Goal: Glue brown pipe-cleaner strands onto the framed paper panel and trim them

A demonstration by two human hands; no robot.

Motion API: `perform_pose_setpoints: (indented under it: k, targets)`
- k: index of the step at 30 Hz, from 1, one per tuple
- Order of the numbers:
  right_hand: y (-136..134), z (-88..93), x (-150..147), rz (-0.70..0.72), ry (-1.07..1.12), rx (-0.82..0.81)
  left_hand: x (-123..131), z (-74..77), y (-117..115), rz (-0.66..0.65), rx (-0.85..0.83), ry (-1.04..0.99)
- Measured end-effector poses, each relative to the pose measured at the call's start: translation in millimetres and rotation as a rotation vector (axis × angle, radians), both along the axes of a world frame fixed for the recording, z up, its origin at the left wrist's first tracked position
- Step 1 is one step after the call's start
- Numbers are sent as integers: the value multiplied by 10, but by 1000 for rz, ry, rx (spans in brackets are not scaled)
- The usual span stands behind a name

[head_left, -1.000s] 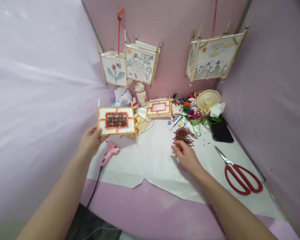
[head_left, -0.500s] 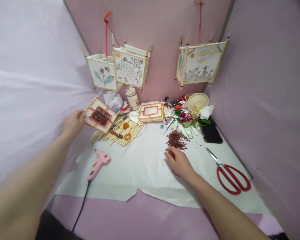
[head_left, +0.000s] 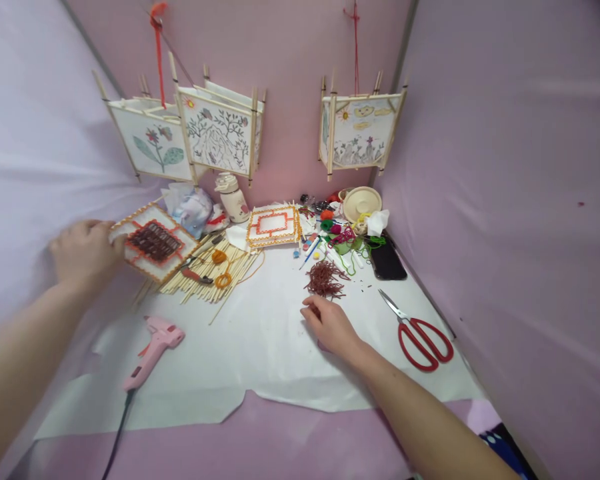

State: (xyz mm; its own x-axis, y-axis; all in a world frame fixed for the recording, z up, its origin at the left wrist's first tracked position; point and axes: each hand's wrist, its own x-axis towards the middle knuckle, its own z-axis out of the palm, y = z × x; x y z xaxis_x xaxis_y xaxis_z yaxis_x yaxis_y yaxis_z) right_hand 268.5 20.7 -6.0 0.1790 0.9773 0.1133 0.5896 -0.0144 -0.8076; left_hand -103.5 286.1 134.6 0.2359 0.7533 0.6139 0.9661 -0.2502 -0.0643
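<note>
At the left, my left hand (head_left: 87, 253) grips the edge of a white panel (head_left: 141, 217), closed with the thumb over its near side. Orange and yellow yarn frames this panel, and short brown pieces fill its middle. My right hand (head_left: 333, 327) rests on the white sheet just below a pile of short brown yarn pieces (head_left: 326, 279). Its fingers are loosely bent and a little apart, with nothing visible in them. A similar panel piece (head_left: 273, 223) with a plain white centre lies at the back of the table.
A pink glue gun (head_left: 155, 347) with its cord lies front left. Thin wooden sticks (head_left: 205, 270) hold pliers (head_left: 197, 276) and orange yarn (head_left: 223, 280). Red-handled scissors (head_left: 417, 337) and a phone (head_left: 389, 259) lie right. Picture lanterns (head_left: 363, 133) hang behind, near a bottle (head_left: 233, 198).
The view has turned, so the scene sits further left. My left hand has brought the panel closer and tilted it somewhat. My right hand stays by the brown pile.
</note>
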Motion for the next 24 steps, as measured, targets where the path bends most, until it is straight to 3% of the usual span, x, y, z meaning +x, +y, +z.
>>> perform_pose_setpoints:
  k: [4,6,8,10,13,16,19,24]
  targets:
    - [15,21,13,-9,42,46,343,-43,-220,-49,101,-102]
    - [24,62,123,-50,59,85,580,-120,-429,-152,141,-121]
    - [27,123,345,-150,8,127,834,-262,-728,-263,182,-157]
    - [25,184,660,-353,-174,163,1089,-471,-1094,-391,145,-172]
    - [48,231,1159,-653,-505,-50,1448,-852,-1654,-575,66,-264]
    - [152,197,1496,-707,-565,-365,1741,-1188,-2072,-660,-73,-352]
    - [320,112,1647,-710,-547,-470,1899,-1381,-2273,-760,-184,-378]
    - [540,-9,1722,-769,-526,-482,1885,-1459,-2294,-835,-241,-406]
